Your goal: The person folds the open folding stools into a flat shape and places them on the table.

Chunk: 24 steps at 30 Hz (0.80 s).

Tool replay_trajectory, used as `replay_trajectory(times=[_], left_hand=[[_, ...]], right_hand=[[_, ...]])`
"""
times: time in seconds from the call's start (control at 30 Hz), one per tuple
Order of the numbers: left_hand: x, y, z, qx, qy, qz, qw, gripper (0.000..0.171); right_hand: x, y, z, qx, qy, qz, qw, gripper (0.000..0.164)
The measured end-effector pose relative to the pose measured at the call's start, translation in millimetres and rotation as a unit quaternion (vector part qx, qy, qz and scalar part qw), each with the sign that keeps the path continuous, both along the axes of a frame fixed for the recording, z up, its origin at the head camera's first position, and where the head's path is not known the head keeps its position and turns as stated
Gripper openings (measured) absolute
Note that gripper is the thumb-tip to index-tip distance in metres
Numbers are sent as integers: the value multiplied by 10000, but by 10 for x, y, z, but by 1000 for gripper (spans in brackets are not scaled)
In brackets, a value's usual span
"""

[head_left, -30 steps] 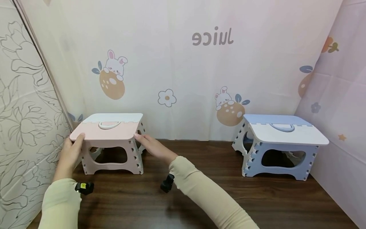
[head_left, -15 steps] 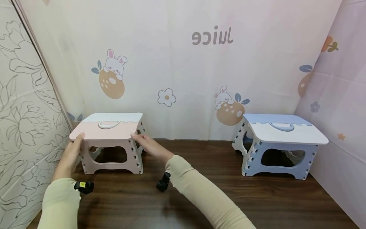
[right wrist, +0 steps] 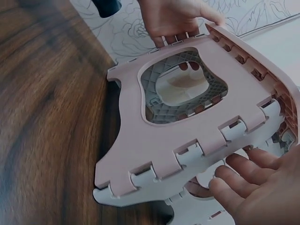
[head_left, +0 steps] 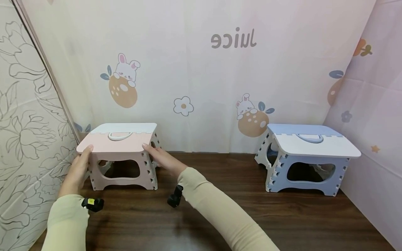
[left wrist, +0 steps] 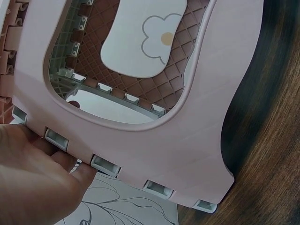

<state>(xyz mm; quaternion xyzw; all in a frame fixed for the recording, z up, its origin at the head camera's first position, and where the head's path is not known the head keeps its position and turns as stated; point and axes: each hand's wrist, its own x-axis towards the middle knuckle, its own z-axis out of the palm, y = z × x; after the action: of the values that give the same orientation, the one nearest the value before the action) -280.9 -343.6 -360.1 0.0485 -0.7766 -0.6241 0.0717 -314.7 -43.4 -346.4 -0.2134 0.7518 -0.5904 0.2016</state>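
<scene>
A pink-and-white folding step stool (head_left: 103,143) stands upright on the left in the head view. My left hand (head_left: 78,167) holds its left side, thumb on the front corner of the top. In the left wrist view, the fingers of the left hand (left wrist: 40,176) curl behind the pink leg panel (left wrist: 192,154). My right hand (head_left: 166,160) is at the stool's right side, thumb on the top's front right corner. The right wrist view has the right hand's curled fingers (right wrist: 241,176) against the white side panel. That hand's thumb is hidden there.
A blue-and-white folding step stool (head_left: 314,150) stands unfolded on the right. Both stools are on a dark wood-grain surface (head_left: 213,181). A printed curtain (head_left: 201,80) hangs behind, with floral sheeting (head_left: 28,146) close on the left and another sheet (head_left: 370,115) at the right.
My right hand has shifted slightly left, its thumb sliding farther onto the pink stool's top. The left hand and both stools stay where they were.
</scene>
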Motion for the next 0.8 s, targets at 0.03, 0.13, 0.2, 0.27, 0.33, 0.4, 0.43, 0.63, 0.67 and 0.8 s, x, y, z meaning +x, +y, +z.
replay_trajectory(times=[0.03, 0.13, 0.2, 0.27, 0.33, 0.4, 0.43, 0.63, 0.67, 0.8], left_hand=[[1, 2, 3, 10, -21, 25, 10000, 91], [-1, 6, 11, 45, -32, 46, 10000, 91], [-2, 8, 16, 78, -13, 30, 10000, 91], [-6, 6, 15, 119, 7, 22, 9999, 90], [-4, 2, 11, 161, 24, 10, 9999, 90], [2, -4, 9, 170, -4, 5, 9999, 90], [6, -5, 7, 179, -11, -21, 9998, 91], [26, -12, 1, 139, -117, -220, 9996, 91], [26, -17, 4, 158, -117, -238, 9995, 91], [18, -14, 11, 274, -188, -128, 9994, 93]], right_hand=[[-6, -12, 1, -32, 2, 57, 10000, 89], [-14, -46, 7, -119, 22, 149, 9998, 82], [-15, -57, 10, -121, 22, 99, 9999, 81], [-14, -65, 13, -126, -6, 70, 9999, 81], [-15, -73, 12, -165, -72, 39, 9998, 82], [-15, -79, 9, -188, -150, -2, 9997, 83], [-14, -82, 7, -187, -182, -28, 9997, 83], [-21, -85, -10, -182, -232, -39, 9996, 82], [-26, -84, -11, -197, -235, -7, 9995, 82], [-53, -79, -10, -262, -213, 104, 9994, 82]])
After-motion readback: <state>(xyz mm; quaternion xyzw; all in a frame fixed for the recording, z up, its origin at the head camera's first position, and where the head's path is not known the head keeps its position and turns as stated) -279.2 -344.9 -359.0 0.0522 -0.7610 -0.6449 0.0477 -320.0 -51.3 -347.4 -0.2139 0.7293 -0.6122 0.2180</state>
